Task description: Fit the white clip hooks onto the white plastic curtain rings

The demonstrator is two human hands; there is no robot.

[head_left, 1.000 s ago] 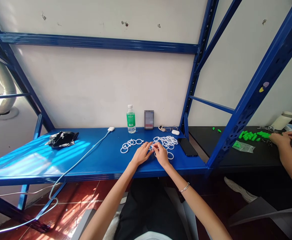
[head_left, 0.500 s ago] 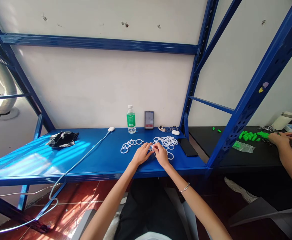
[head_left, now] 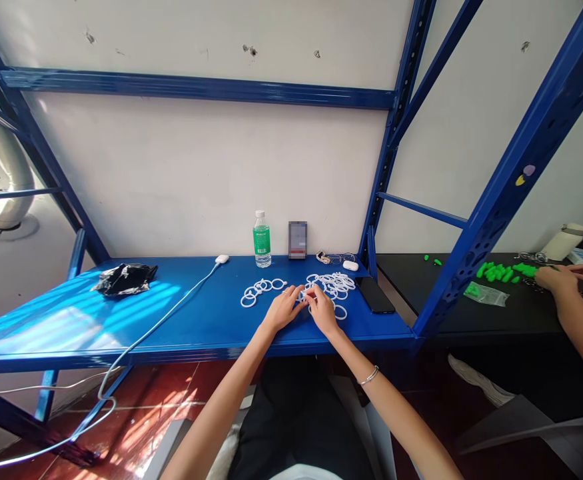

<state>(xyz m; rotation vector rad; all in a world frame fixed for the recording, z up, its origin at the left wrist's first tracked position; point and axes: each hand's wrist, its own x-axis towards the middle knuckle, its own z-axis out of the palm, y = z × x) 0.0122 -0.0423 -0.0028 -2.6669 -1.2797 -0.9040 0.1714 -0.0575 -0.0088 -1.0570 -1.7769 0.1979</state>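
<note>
Fingertips of the left hand [head_left: 282, 309] and right hand [head_left: 324, 312] pinch a white ring [head_left: 305, 296] between them, low over the blue workbench [head_left: 181, 320]; the loose ring pile [head_left: 335, 283] lies just behind the right hand; a linked ring chain [head_left: 261, 288] rests left of both.

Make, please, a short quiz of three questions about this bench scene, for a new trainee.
1. True or false: the water bottle stands upright at the back of the blue bench.
2. The left hand and right hand meet at the pile of white rings. What lies just right of that pile? A. black phone B. scissors C. red cup
3. What colour are the small parts near the other person's hand?
Key: 1 true; 2 A; 3 green.
</note>
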